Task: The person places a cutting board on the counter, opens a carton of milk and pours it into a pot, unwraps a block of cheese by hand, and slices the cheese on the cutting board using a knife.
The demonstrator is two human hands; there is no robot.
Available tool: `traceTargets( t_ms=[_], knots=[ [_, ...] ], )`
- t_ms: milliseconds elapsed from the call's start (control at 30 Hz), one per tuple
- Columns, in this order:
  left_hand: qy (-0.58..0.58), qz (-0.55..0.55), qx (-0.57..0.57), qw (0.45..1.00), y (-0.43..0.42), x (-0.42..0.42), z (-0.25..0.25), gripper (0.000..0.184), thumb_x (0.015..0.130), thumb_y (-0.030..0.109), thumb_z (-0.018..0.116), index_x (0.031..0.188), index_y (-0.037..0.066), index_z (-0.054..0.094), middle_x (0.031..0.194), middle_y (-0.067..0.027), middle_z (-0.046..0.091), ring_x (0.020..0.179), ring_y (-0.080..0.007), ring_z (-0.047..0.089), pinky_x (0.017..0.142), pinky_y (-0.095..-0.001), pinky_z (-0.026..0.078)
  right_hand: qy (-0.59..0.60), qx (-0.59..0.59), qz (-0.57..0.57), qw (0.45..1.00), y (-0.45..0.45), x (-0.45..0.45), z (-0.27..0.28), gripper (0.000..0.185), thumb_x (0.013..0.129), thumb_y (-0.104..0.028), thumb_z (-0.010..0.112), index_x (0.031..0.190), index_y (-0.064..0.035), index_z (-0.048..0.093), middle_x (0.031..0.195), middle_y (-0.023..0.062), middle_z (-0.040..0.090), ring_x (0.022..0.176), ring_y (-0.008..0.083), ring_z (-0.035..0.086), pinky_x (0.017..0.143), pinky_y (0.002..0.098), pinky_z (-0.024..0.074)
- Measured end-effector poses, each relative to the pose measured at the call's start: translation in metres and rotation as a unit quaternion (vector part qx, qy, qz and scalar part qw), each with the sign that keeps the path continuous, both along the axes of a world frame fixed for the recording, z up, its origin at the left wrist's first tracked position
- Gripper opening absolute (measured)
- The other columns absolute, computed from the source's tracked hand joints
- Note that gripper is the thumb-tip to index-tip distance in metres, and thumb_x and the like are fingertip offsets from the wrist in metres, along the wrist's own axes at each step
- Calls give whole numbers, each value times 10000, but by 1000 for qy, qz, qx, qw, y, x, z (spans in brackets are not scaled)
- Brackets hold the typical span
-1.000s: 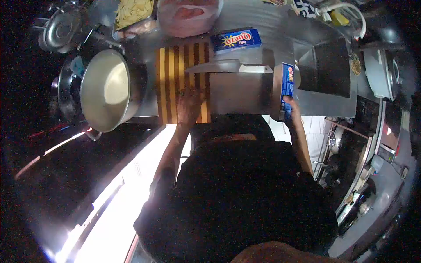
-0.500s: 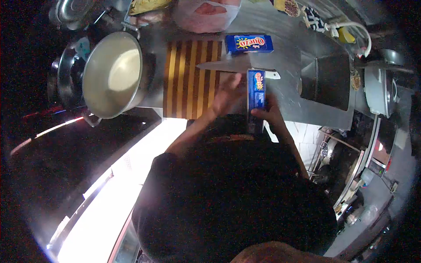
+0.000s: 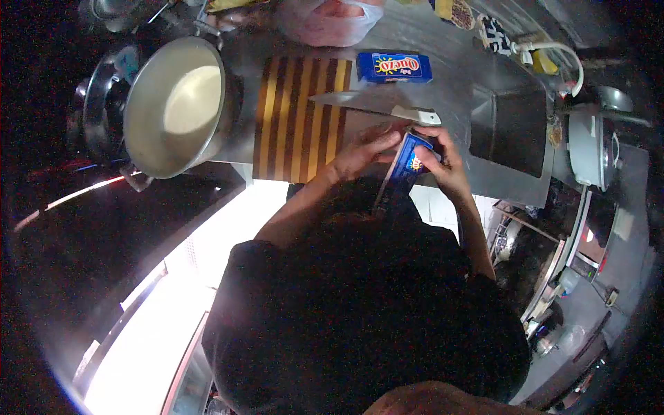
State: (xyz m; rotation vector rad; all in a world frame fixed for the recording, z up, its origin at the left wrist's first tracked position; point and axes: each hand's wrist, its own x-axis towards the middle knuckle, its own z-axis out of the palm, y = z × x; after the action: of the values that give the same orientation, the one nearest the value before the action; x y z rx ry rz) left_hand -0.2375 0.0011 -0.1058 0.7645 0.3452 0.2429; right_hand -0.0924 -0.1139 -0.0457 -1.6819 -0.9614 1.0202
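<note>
Blue box point(image 3: 403, 174) gripped in right hand point(image 3: 446, 164), fingers curled round, at bench point(image 3: 453, 90) near edge. Left hand point(image 3: 357, 155) half-curled at box end, hold unclear. Knife point(image 3: 377, 105) laid beyond.

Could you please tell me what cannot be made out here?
All in the head view:
Held box: part of its lettering, covered by the right hand.
Its lower end: dim in shadow against the dark clothing.
Plastic bag: top, cut off by the upper edge; contents, too blurred.
</note>
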Motion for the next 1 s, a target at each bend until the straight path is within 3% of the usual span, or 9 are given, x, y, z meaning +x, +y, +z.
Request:
traceTargets(
  t_ms=[133, 233, 333, 433, 567, 733, 933, 1000],
  knots=[
    [-3, -12, 21, 1000, 2, -1, -12, 450, 899, 243, 552, 1297, 68, 434, 1251, -54, 494, 1147, -187, 477, 948, -358, 435, -117, -62, 42, 990, 0, -6, 12, 362, 857, -182, 600, 1189, -61, 518, 1111, 69, 558, 1035, 151, 508, 926, 291, 375],
    [-28, -50, 36, 998, 7, -4, -19, 453, 902, 243, 550, 1297, 57, 427, 1245, -66, 492, 1133, -180, 484, 933, -325, 439, -130, -26, 41, 990, 2, -4, 6, 294, 886, -167, 542, 1163, -70, 540, 1093, 64, 566, 1029, 148, 508, 912, 278, 382],
    [35, -53, 30, 998, 9, -1, 2, 469, 888, 250, 569, 1285, 40, 434, 1218, -77, 509, 1111, -171, 496, 923, -305, 436, -57, 11, 11, 998, 11, 1, -5, 326, 873, -266, 567, 1139, -78, 558, 1120, 93, 563, 1057, 185, 520, 918, 295, 392],
    [69, -30, 41, 996, 6, 7, -1, 490, 873, 250, 590, 1292, 54, 431, 1203, -76, 516, 1083, -153, 500, 882, -272, 442, -31, 28, 37, 998, 17, 19, -15, 313, 867, -256, 575, 1127, -82, 558, 1109, 71, 563, 1058, 179, 514, 929, 288, 381],
    [31, -59, 52, 996, 9, 7, -5, 501, 854, 249, 608, 1297, 101, 428, 1185, -65, 531, 1059, -145, 509, 837, -265, 444, -125, -32, 87, 988, 17, 22, -4, 239, 867, -184, 555, 1073, -67, 523, 1068, 32, 516, 985, 141, 494, 881, 263, 382],
    [-39, -56, 67, 995, 6, 9, -21, 488, 845, 204, 606, 1289, 125, 420, 1142, -52, 561, 1018, -150, 532, 829, -282, 441, -121, -20, 174, 977, 20, 38, -17, 354, 834, -214, 631, 1126, -91, 472, 1041, 14, 494, 962, 124, 484, 824, 260, 411],
    [13, 13, 243, 970, -1, 7, -26, 466, 844, 171, 599, 1272, 105, 424, 1096, -82, 580, 974, -170, 556, 837, -304, 443, -64, -74, 212, 972, 23, 42, -20, 500, 776, -160, 710, 1172, -121, 406, 1021, 24, 486, 945, 121, 482, 746, 249, 447],
    [-17, 19, 234, 972, -4, 8, -29, 462, 846, 180, 599, 1267, 107, 424, 1095, -86, 578, 983, -176, 557, 846, -311, 439, -44, -84, 215, 972, 21, 46, -22, 530, 761, -146, 724, 1172, -128, 390, 1013, 32, 487, 934, 128, 486, 714, 251, 458]
  ],
)
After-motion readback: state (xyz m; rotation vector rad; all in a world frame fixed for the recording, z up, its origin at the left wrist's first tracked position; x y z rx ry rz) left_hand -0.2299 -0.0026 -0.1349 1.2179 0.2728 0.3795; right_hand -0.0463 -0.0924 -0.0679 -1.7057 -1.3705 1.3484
